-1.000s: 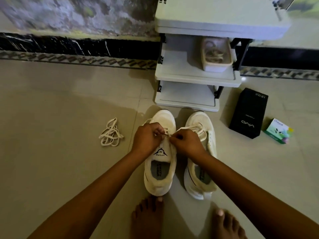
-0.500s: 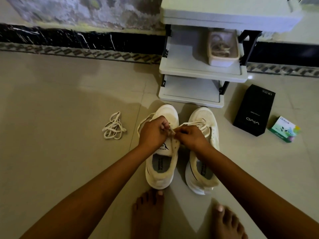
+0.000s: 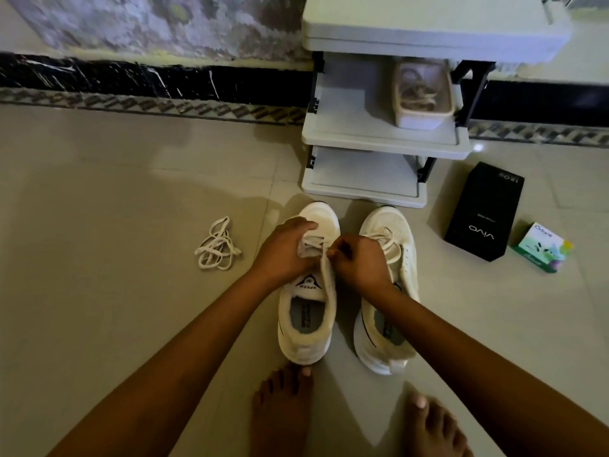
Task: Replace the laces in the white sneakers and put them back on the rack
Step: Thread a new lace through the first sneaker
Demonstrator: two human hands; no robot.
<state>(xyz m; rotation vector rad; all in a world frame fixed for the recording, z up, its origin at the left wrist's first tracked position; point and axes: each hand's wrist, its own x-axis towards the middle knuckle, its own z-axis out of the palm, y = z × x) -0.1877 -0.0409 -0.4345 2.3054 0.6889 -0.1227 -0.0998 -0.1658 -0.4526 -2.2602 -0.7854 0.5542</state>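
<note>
Lacing step: the left sneaker (image 3: 307, 349) stands on the floor near the rack (image 3: 382, 140), left hand (image 3: 286, 250) gripping its upper, right hand (image 3: 360, 260) pinching the lace (image 3: 324, 270), which probably next needs drawing taut through its eyelet.

The eyelets of the left sneaker (image 3: 308, 328) are covered by the left hand (image 3: 285, 250), and whether the lace (image 3: 311, 244) is gripped beneath it cannot be told. The pinch of the right hand (image 3: 359, 258) on that lace is largely concealed by its own knuckles. The tongue of the right sneaker (image 3: 385, 222) is hidden behind the right wrist. The rack (image 3: 428, 34) is cut off by the top edge, the feet (image 3: 280, 410) by the bottom edge. The contents of the tub (image 3: 423, 119) are blurred. The small print on the black box (image 3: 478, 216) and the green box (image 3: 540, 249) cannot be read.
</note>
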